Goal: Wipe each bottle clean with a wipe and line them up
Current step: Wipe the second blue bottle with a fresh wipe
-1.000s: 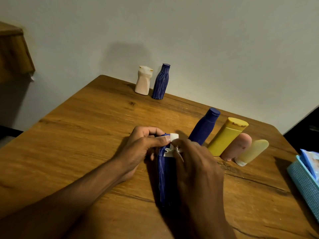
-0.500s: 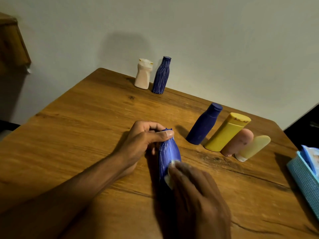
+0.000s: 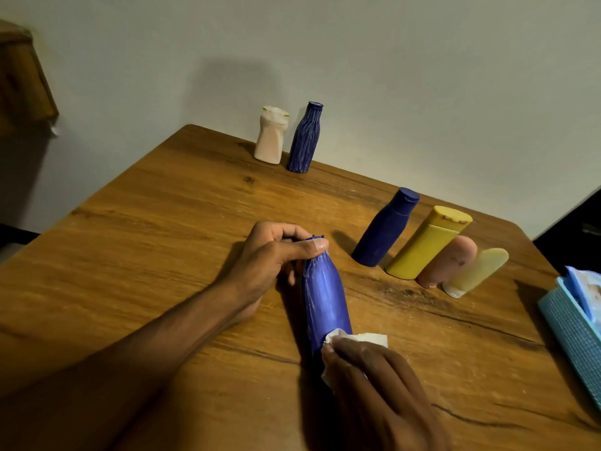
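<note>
My left hand (image 3: 273,255) pinches the neck of a ribbed blue bottle (image 3: 323,297) that stands on the wooden table (image 3: 146,242). My right hand (image 3: 374,382) presses a white wipe (image 3: 357,339) against the bottle's lower side; the bottle's base is hidden behind that hand. At the table's far edge a pale pink bottle (image 3: 271,135) and a second ribbed blue bottle (image 3: 305,138) stand side by side. To the right, a row holds a dark blue bottle (image 3: 385,227), a yellow bottle (image 3: 427,242), a pink bottle (image 3: 447,262) and a pale yellow bottle (image 3: 476,271).
A light blue basket (image 3: 572,336) with a wipes pack (image 3: 590,294) sits at the table's right edge. A white wall rises just behind the table. Brown furniture (image 3: 22,79) shows at the upper left.
My right hand has slid the wipe down the blue bottle from its neck to its lower part. My left hand has kept its pinch on the neck.
</note>
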